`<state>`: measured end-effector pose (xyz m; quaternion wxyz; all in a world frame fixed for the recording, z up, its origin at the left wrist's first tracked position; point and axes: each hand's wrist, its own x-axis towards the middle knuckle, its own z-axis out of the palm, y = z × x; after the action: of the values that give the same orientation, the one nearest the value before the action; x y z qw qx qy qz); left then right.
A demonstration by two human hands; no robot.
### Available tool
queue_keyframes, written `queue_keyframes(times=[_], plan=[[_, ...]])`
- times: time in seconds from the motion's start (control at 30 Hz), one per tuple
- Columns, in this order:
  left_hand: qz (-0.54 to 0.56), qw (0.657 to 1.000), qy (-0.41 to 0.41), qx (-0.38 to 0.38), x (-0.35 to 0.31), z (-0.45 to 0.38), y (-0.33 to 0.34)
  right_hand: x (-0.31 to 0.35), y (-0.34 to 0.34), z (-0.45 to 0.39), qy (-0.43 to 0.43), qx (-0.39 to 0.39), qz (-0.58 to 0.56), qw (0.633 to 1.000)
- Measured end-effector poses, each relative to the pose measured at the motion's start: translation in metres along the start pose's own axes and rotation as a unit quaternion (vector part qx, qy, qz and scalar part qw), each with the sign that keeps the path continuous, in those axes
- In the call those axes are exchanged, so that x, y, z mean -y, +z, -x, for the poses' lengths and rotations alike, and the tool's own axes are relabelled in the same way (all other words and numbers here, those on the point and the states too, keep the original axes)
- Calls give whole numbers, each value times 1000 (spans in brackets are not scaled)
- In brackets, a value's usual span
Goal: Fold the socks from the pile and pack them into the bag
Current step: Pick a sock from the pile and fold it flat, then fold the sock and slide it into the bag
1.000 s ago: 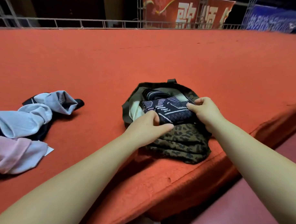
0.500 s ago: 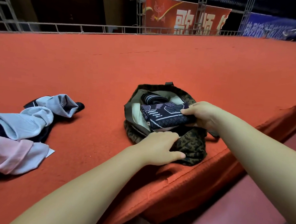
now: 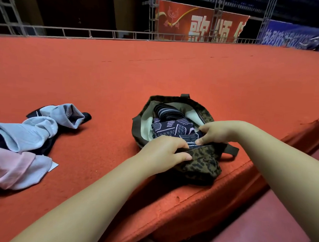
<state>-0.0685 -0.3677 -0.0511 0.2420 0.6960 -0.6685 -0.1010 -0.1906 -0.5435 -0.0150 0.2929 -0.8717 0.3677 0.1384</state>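
A leopard-print bag (image 3: 202,164) with a pale lining lies open on the red carpet near the platform's front edge. Inside it sits a folded dark navy sock with pale line patterns (image 3: 171,129), and behind that a dark striped folded sock (image 3: 166,111). My left hand (image 3: 163,151) grips the bag's near rim, fingers curled over the edge. My right hand (image 3: 218,133) pinches the navy sock at its right side, inside the bag's mouth. A pile of loose socks (image 3: 28,134), light blue, pink and dark ones, lies at the left.
The red carpeted platform (image 3: 157,70) stretches far back to a metal railing (image 3: 86,32). Its front edge drops off just below the bag, with a darker red floor (image 3: 269,224) beneath. Banners hang beyond the railing.
The navy sock has gone down from above the bag into its mouth. My left hand moved off the sock and took hold of the bag's near rim; my right hand followed the sock in.
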Motion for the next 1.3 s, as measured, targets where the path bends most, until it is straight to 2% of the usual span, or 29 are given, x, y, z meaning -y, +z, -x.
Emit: queue_keyframes(times=[0.1, 0.17, 0.23, 0.3, 0.37, 0.47, 0.6, 0.73, 0.8, 0.9, 0.97, 1.07, 1.1, 1.17, 1.23, 1.3], plan=[[-15, 997, 7, -75, 4, 1, 6, -2, -6, 3, -1, 22, -8, 1000], [27, 998, -26, -60, 5, 3, 8, -3, -6, 6, 16, 53, -52, 997], [67, 995, -75, -23, 5, 4, 7, -3, 4, 3, 38, 48, -4, 998], [69, 993, -97, 11, 7, 6, 3, -5, 12, -4, 35, 9, 131, 991], [44, 994, -90, 31, 8, 3, -2, -3, 11, -4, 46, -13, 185, 982], [56, 986, -154, 16, 5, -3, -9, 3, 0, 14, 81, -46, 141, 986], [111, 966, -227, 50, 11, -22, -9, -4, 9, 32, 21, -124, 153, 980], [99, 978, -164, 84, 12, -41, 2, -21, 26, 33, -85, -262, 177, 945], [134, 982, -122, 60, 8, -46, 4, -21, 27, 29, -109, -278, 160, 941], [167, 977, -119, 51, 12, -53, 4, -15, 29, 17, -71, -195, 200, 957], [153, 977, -137, 52, 21, -55, 7, -14, 30, 10, -54, -163, 201, 965], [83, 986, -141, 20, 37, -51, 10, -11, 25, 8, -44, -155, 125, 979], [73, 988, -138, -10, 41, -49, 9, -8, 24, 8, -36, -163, 107, 980], [98, 981, -157, -59, 46, -43, 5, 1, 23, 7, -32, -199, 148, 968], [180, 964, -178, -81, 50, -34, 0, 15, 24, 6, -45, -263, 202, 942], [270, 940, -176, -109, 56, -23, -8, 33, 25, 7, -72, -321, 191, 925]])
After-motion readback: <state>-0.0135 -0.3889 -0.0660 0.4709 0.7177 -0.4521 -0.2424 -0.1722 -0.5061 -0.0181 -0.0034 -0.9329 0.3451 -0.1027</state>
